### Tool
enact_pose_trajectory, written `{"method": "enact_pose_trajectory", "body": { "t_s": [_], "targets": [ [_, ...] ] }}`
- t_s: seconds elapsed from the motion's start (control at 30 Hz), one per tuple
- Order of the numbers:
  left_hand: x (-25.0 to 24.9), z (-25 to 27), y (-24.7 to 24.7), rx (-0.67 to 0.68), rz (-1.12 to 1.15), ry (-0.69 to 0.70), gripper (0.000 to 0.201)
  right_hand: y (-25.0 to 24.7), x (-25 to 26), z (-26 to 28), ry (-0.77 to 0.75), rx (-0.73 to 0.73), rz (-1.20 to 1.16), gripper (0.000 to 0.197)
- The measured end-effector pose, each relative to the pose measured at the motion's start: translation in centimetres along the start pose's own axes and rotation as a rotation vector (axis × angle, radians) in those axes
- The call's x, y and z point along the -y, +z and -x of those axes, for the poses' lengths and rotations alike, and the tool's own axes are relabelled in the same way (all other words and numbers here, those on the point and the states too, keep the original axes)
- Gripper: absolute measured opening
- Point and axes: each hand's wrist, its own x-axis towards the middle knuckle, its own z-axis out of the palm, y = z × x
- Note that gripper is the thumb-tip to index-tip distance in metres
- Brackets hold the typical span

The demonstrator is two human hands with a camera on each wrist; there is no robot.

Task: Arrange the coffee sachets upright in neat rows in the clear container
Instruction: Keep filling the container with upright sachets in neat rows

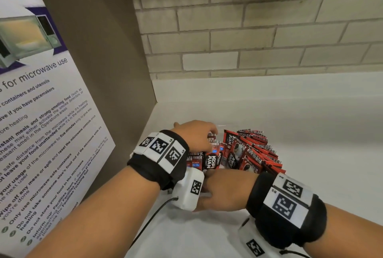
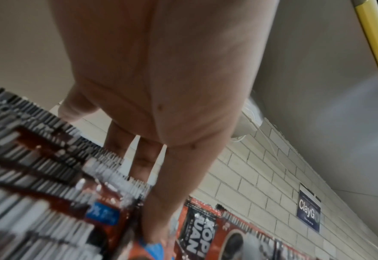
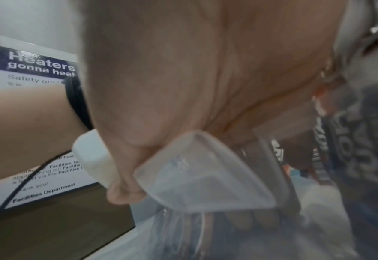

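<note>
Standing over a white counter point(image 1: 310, 133) tucked in the corner by a brick wall point(image 1: 248, 40), with a microwave-use poster point(image 1: 41, 112) propped on the left. Clear container point(image 3: 205, 176) sitting on that counter, close to the corner, packed with red and black coffee sachets point(image 1: 252, 150). Mostly upright and fanned in tight rows on the right side, barcode edges up; a few on the left part looser and facing front, label readable.

Left hand point(image 1: 196, 135) reaching down into the left part of the container from above, fingers point(image 2: 161, 202) long and fairly straight, tips down among the sachets point(image 2: 197, 234) and touching one with a blue patch. Probably just pressing or nudging rather than pinching, but too blurry in the wrist view to swear by it.

Right hand point(image 1: 223, 189) low at the near side of the container, clamped round its near corner: palm point(image 3: 205, 88) over the rim, fingers point(image 3: 261, 221) curled underneath and showing through the plastic. Sachets point(image 3: 350, 140) right beside that palm, blurred.

Both wrists strapped in black bands with white tag blocks, a thin black cable point(image 1: 149, 222) trailing off the left one.
</note>
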Motion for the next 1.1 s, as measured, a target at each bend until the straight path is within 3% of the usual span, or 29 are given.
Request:
{"method": "enact_pose_trajectory", "body": {
  "t_s": [0.07, 0.23, 0.3, 0.37, 0.5, 0.6, 0.83, 0.93, 1.1],
  "targets": [
    [0.0, 0.0, 0.2, -0.024, -0.024, -0.001, 0.048, -0.3, 0.2, 0.5, 0.001, -0.023, -0.036, 0.081],
    [-0.1, -0.3, 0.4, -0.057, -0.056, -0.003, 0.044, -1.0, 0.2, 1.6, -0.036, -0.189, -0.276, 0.026],
    [0.0, -0.3, 0.5, -0.065, -0.062, -0.001, 0.042, -1.2, 0.3, 1.7, -0.014, -0.256, -0.391, 0.033],
    [0.1, -0.3, 0.5, -0.073, -0.062, -0.002, 0.041, -1.1, -0.1, 1.7, 0.081, -0.318, -0.601, 0.011],
    [0.2, -0.3, 0.5, -0.071, -0.059, 0.000, 0.041, -0.5, -0.6, 1.1, 0.261, -0.293, -1.140, 0.040],
    [0.2, -0.2, 0.6, -0.069, -0.053, 0.004, 0.041, -0.3, -0.7, 1.0, 0.219, -0.270, -1.398, 0.017],
    [0.5, 0.0, 0.5, -0.095, -0.014, 0.018, 0.041, -0.6, -0.4, 0.4, 0.151, -0.346, -1.497, 0.020],
    [0.9, 0.1, 0.4, -0.122, 0.000, 0.026, 0.041, -0.3, -0.4, 0.1, 0.130, -0.401, -1.458, 0.045],
    [1.2, 0.3, 0.5, -0.035, -0.011, 0.016, 0.057, 0.0, -0.6, 0.1, 0.113, -0.464, -1.534, 0.077]
  ]
}}
